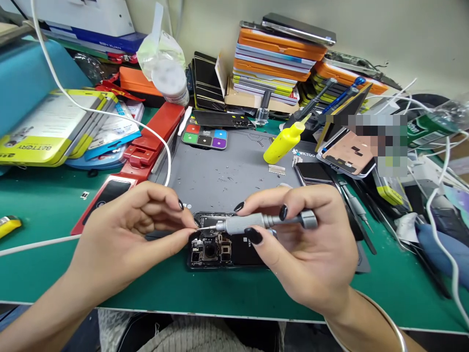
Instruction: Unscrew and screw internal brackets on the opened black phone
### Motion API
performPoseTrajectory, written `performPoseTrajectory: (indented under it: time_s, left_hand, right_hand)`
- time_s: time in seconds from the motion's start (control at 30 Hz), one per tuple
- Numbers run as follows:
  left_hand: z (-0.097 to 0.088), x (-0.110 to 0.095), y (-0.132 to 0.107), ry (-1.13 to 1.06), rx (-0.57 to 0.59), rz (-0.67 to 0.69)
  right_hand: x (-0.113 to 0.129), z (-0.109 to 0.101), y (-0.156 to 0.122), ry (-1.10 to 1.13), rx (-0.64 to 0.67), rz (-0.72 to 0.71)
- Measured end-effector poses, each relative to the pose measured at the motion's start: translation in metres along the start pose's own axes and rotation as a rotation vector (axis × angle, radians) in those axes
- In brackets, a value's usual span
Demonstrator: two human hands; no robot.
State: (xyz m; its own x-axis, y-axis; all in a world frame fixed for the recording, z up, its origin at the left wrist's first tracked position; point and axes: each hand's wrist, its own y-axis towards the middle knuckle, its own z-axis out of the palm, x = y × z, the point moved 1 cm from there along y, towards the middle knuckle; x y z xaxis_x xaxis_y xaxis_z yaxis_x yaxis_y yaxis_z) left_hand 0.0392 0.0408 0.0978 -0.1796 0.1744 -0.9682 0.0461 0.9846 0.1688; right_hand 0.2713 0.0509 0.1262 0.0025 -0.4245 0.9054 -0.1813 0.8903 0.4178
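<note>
An opened phone (242, 249) lies on the front edge of the grey work mat (220, 181), its camera modules (210, 251) and dark battery area exposed. Above it, my right hand (311, 244) holds a grey precision screwdriver (245, 224) level, the tip pointing left. My left hand (139, 230) pinches at that tip with thumb and index finger. Whether a small screw is also between those fingertips is too small to tell. My right hand and the screwdriver cover part of the phone.
A yellow bottle (284, 142) stands on the mat near a tray with coloured squares (205, 136). A red tool (146, 146) and battery packs (47, 127) lie left. Stacked boxes (274, 63) line the back. Phone screens (350, 149), tweezers and cables crowd the right.
</note>
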Motion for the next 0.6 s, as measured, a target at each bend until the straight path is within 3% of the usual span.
performPoseTrajectory:
  time_s: [0.33, 0.47, 0.6]
  left_hand:
    - [0.005, -0.003, -0.005, 0.138, -0.052, 0.018]
    - [0.001, -0.003, -0.012, 0.254, -0.062, -0.011]
    - [-0.002, -0.004, -0.027, 0.295, 0.04, 0.016]
  right_hand:
    - [0.004, -0.004, 0.0, -0.262, 0.025, -0.17]
    - [0.023, -0.003, 0.011, -0.467, 0.178, -0.161]
    - [0.034, 0.001, 0.021, -0.522, 0.378, -0.211]
